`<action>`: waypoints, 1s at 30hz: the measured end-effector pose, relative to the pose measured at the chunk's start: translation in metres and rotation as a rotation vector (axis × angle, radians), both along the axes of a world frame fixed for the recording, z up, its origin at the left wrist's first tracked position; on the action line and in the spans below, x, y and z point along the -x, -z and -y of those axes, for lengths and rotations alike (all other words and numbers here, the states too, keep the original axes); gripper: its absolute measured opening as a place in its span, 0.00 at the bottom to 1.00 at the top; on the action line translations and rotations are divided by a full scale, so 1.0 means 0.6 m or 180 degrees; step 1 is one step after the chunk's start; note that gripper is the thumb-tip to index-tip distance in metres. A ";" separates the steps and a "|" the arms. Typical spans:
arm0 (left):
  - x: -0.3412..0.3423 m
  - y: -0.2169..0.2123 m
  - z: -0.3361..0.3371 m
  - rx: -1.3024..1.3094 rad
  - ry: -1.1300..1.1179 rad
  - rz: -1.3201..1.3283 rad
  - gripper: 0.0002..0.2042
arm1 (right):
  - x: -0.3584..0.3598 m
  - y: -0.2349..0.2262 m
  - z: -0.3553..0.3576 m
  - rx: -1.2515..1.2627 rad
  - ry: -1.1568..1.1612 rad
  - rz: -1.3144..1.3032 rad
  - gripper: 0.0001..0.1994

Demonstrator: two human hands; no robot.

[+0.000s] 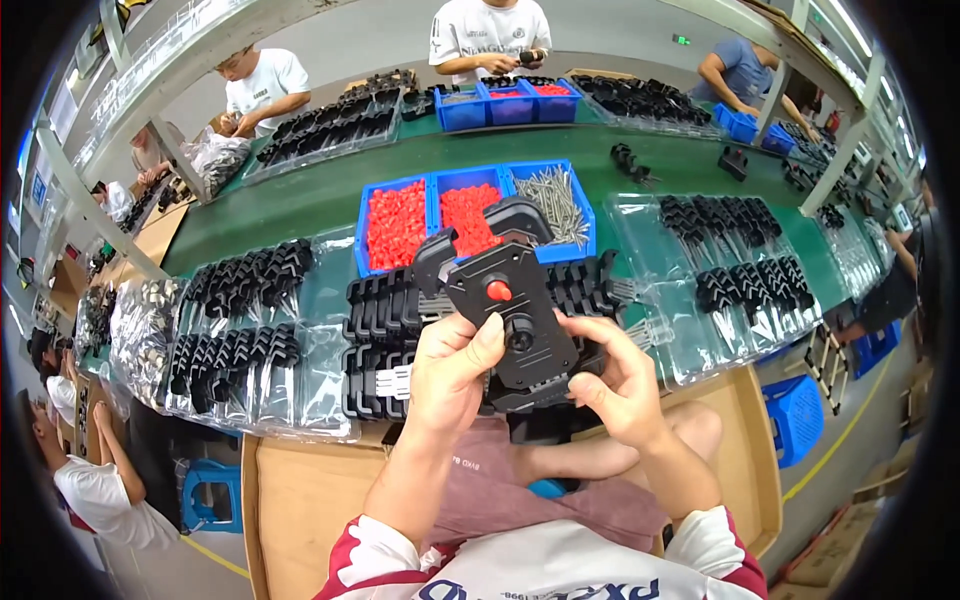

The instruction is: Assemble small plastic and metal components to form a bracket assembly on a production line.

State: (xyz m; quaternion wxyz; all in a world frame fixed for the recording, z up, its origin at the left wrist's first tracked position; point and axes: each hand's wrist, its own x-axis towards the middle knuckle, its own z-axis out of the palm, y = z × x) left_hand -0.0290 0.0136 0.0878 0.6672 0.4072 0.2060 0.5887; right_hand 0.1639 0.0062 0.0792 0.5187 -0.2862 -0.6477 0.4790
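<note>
Both hands, left hand and right hand, are closed around the edges of a black plastic phone-holder bracket with a red button, held above the lap; looks light, rigid, best gripped by its sides.

Blue bins of red caps and screws on the green belt

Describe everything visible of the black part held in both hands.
The black part looks like moulded matte plastic: a flat plate with a rounded clamp-like top, a red button near its upper middle and a round socket below it. It is held upright above the lap, facing the camera, before the blue bins. The left hand and right hand grip its sides.
</note>
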 end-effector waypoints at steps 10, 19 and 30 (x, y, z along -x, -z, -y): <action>-0.057 0.021 -0.022 -0.0775 0.0200 0.1313 0.47 | 0.019 0.063 0.032 0.2371 -0.1551 -0.2685 0.27; -0.046 0.051 -0.057 -0.0929 -0.0761 0.1043 0.28 | 0.066 0.078 0.028 0.1254 0.0095 -0.1032 0.51; -0.090 0.033 -0.032 -0.1078 -0.1516 0.1706 0.32 | 0.110 0.062 0.004 -0.0378 0.0819 -0.0875 0.69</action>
